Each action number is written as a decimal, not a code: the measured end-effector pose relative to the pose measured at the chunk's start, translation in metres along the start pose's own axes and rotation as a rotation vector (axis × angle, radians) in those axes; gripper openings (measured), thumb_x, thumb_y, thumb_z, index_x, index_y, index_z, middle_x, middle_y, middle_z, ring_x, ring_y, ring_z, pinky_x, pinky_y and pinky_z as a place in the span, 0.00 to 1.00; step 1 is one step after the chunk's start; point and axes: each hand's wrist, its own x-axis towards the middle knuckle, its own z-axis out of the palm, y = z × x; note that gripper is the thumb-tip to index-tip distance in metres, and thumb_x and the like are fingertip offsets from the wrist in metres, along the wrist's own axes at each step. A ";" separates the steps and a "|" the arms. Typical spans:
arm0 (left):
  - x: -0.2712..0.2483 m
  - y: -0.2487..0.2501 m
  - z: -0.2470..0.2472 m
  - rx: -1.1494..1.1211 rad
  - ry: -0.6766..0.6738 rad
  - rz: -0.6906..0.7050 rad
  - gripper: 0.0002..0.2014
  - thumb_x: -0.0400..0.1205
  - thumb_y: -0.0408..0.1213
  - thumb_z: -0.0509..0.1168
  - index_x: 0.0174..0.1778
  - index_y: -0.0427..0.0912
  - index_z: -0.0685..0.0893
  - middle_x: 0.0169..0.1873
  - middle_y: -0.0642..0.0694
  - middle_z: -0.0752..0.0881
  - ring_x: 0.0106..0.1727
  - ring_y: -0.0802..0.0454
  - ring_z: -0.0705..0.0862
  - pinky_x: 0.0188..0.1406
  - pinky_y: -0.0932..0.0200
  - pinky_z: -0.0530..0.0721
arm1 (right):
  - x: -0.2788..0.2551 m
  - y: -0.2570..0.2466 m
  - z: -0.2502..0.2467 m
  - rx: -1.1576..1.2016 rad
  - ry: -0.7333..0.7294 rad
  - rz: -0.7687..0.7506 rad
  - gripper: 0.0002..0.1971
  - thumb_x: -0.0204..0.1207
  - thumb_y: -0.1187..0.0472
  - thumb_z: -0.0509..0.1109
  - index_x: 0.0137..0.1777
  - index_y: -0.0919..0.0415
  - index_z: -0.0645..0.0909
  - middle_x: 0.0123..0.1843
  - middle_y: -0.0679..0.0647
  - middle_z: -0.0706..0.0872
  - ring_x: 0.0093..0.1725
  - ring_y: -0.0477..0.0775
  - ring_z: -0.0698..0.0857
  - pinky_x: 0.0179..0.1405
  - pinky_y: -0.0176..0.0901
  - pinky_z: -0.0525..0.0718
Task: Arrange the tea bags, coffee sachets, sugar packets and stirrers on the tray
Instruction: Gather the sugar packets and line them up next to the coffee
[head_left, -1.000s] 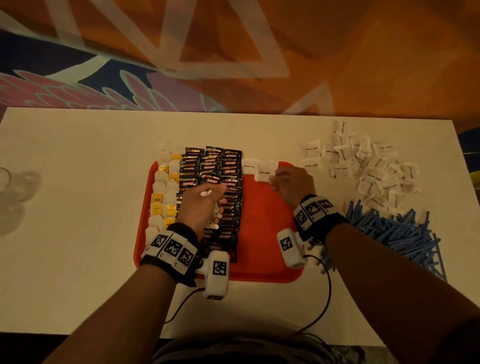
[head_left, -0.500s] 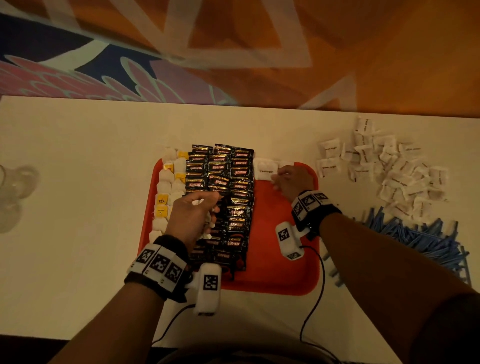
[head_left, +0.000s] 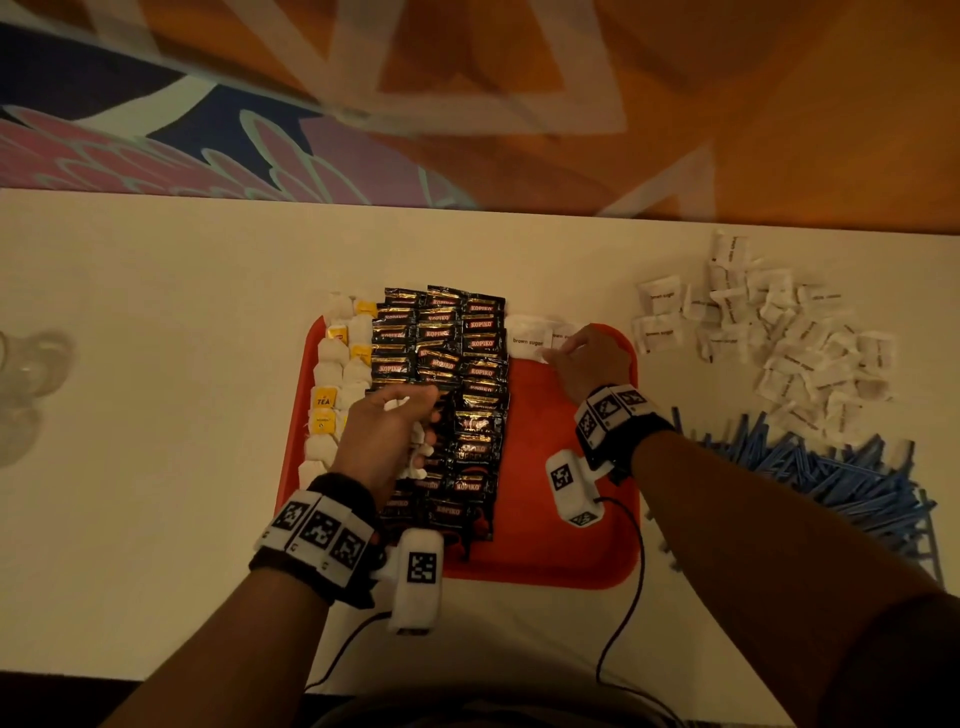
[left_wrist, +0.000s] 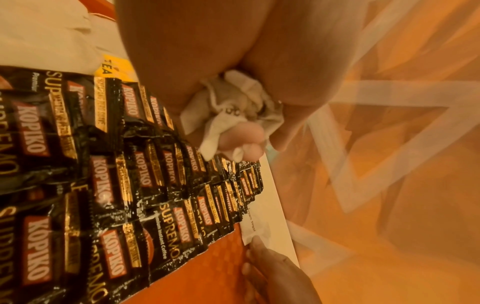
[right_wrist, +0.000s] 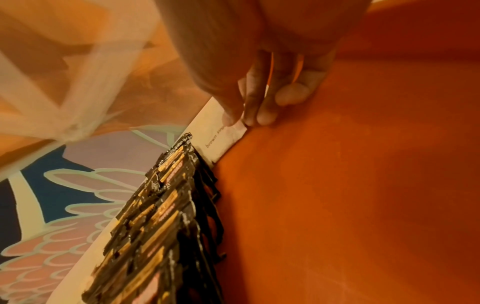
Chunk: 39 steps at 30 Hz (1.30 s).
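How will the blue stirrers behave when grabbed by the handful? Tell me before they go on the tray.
The blue stirrers look thin and straight, so probably light and fairly stiff. They lie criss-crossed in a loose heap on the table, so a handful will likely come up splayed, with some slipping out. If round, strays may roll on the bare red tray; their section is too small to tell.

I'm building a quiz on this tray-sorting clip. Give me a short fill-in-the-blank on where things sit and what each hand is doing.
1. The tray is coloured ____.
2. The left hand grips a bunch of white ____ packets above the coffee sachets.
3. The right hand sets a packet at the tray's far edge, printed "brown ____".
4. The blue stirrers lie on the table, to the ____ of the tray.

Missing words: red; sugar; sugar; right
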 end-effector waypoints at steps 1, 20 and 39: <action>0.000 0.000 0.001 -0.015 -0.016 -0.010 0.03 0.85 0.33 0.67 0.50 0.38 0.86 0.34 0.41 0.82 0.22 0.54 0.77 0.17 0.63 0.72 | -0.002 0.000 -0.003 0.008 -0.002 -0.011 0.11 0.74 0.52 0.76 0.47 0.57 0.79 0.39 0.45 0.81 0.44 0.48 0.80 0.28 0.31 0.66; -0.056 0.026 0.052 -0.251 -0.442 -0.097 0.19 0.82 0.16 0.51 0.64 0.34 0.77 0.47 0.30 0.87 0.40 0.37 0.92 0.12 0.68 0.71 | -0.117 -0.026 -0.070 0.181 -0.332 -0.590 0.04 0.74 0.59 0.77 0.41 0.48 0.87 0.42 0.44 0.90 0.44 0.43 0.88 0.50 0.44 0.86; -0.074 0.018 0.067 0.001 -0.080 0.306 0.06 0.81 0.38 0.74 0.51 0.45 0.86 0.31 0.47 0.87 0.26 0.57 0.82 0.19 0.61 0.75 | -0.149 -0.019 -0.090 0.621 -0.318 -0.252 0.11 0.71 0.59 0.80 0.52 0.54 0.84 0.46 0.51 0.91 0.41 0.45 0.88 0.30 0.38 0.82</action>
